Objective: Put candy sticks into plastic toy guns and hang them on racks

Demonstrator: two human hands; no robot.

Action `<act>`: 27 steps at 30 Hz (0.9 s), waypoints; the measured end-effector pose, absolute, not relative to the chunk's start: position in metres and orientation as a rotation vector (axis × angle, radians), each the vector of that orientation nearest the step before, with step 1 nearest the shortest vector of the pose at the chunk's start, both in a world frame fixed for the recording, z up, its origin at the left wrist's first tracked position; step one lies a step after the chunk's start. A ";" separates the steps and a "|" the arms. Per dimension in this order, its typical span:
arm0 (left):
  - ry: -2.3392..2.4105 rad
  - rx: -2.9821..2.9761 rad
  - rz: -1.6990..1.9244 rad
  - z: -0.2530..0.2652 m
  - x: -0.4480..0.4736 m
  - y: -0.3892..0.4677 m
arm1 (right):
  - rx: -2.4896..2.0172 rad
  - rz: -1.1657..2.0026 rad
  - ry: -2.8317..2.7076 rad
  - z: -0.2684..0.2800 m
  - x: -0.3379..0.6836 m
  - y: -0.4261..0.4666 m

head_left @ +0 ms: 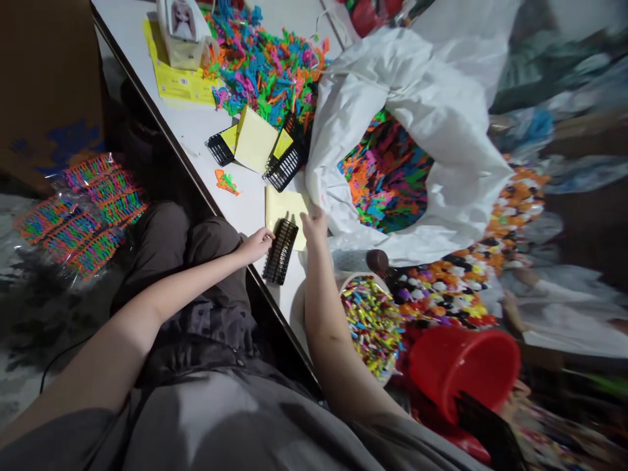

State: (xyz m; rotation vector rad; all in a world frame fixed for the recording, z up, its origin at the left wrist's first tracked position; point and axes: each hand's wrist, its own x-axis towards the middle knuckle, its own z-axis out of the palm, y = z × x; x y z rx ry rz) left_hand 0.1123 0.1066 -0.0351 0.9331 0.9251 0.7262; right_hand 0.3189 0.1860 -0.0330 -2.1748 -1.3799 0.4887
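Note:
On the white table in front of me, a black slotted tray (280,252) lies slanted, partly over a pale yellow sheet (276,199). My left hand (258,244) is at the tray's left side, its bent fingers closed at the edge. Beyond the tray's right side, my right hand (314,226) is over the sheet's right edge, with thumb and fingers apart and nothing visible between them. Farther up are two more black trays (220,147) with yellow pieces, and a folded pale yellow card (255,139) stands between them. A small orange and green plastic figure (226,182) lies nearby.
A heap of bright plastic figures (267,62) covers the table's far part. To the right stands an open white sack (456,144) of similar figures. A tub of small colourful pieces (370,320) and a red bucket (466,366) are nearer. Bagged packs (83,216) lie left.

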 end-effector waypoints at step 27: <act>0.912 0.696 0.846 -0.038 0.097 0.120 | -1.302 -0.045 -1.218 0.018 0.226 0.367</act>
